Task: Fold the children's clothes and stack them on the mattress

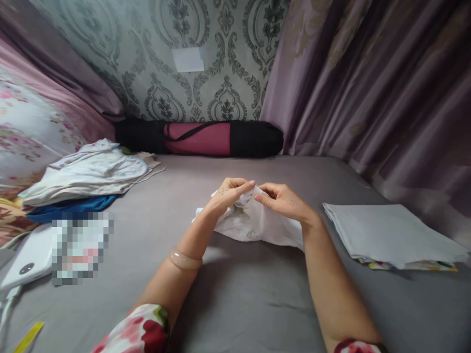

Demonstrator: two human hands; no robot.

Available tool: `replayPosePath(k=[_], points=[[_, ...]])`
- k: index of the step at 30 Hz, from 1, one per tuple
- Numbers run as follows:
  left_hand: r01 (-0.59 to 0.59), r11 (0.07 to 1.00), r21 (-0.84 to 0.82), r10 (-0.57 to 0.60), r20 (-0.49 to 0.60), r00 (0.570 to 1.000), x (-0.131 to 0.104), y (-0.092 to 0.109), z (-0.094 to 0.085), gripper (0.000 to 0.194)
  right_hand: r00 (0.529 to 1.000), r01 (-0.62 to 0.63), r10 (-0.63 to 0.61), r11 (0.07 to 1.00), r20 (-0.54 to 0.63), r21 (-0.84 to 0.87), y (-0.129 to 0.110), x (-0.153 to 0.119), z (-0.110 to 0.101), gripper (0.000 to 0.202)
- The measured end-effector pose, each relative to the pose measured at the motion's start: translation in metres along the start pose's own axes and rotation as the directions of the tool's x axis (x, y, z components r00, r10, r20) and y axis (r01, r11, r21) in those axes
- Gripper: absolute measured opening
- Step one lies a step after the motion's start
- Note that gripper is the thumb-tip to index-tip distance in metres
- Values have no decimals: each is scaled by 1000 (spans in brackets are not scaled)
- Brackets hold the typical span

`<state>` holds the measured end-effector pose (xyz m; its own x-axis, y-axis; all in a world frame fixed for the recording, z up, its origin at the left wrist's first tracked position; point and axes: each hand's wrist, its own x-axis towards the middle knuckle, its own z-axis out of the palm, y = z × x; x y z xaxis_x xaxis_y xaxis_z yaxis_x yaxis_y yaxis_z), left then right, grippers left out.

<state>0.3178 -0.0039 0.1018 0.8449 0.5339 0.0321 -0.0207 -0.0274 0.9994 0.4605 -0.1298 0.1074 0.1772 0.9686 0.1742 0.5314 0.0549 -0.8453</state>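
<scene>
A crumpled white cloth garment [253, 228] with a small printed figure near its lower edge lies on the grey sheet, its upper part raised between my hands. My left hand [232, 192] pinches the raised part from the left, thumb pointing right. On the other side my right hand [280, 199] grips the same fabric between thumb and curled fingers. The two thumbs are close together but apart. Part of the garment is hidden behind my hands and wrists.
Folded white cloths [393, 235] lie on the right. At the left are a pile of clothes [91, 169], a blue cloth [75, 208], a white device [31, 257] with a cable and a yellow strip [29, 338]. A black and pink bag [198, 138] lies along the wall.
</scene>
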Motion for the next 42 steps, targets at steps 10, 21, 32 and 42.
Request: replayPosePath(k=[10, 21, 32, 42], points=[[-58, 974, 220, 55, 20, 998, -3, 2, -34, 42, 979, -111, 122, 991, -166, 76, 6, -1, -7, 40], [-72, 820, 568, 11, 110, 994, -4, -13, -71, 51, 893, -134, 172, 984, -416, 118, 39, 3, -17, 42], [-108, 742, 662, 261, -136, 956, 16, -55, -60, 38, 850, -185, 232, 972, -473, 143, 51, 2, -23, 44], [-160, 760, 630, 327, -157, 932, 20, -58, -57, 25, 859, -191, 240, 970, -451, 152, 54, 2, -24, 45]])
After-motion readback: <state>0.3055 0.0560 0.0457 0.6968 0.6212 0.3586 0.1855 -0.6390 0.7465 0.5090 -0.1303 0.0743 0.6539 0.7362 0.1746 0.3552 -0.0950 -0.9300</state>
